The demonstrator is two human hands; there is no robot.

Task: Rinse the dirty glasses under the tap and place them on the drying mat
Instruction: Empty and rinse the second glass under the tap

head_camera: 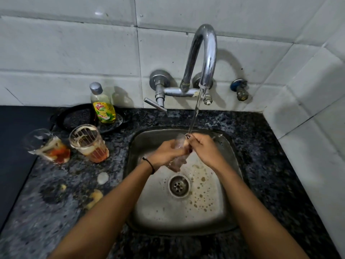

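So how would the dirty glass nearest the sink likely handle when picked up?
The dirty glass is clear and rigid, so probably fragile if knocked. Creamy and reddish residue coats it, so it may feel slick. It stands tall and narrow on a wet, messy counter, so a push would probably tip it.

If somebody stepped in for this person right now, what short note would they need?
Left hand: grip closed around the clear drinking glass, held over the steel sink.
Right hand: at the glass's upper end, rubbing it where the stream from the curved chrome tap lands.
Waiting: two dirty clear glasses with orange and white residue on the speckled dark counter left of the sink, one tilted, one upright.
Done: no glass set aside clean in view.
Left: finish this rinse, rinse both others, place all on the drying mat, which I cannot identify with certainty.
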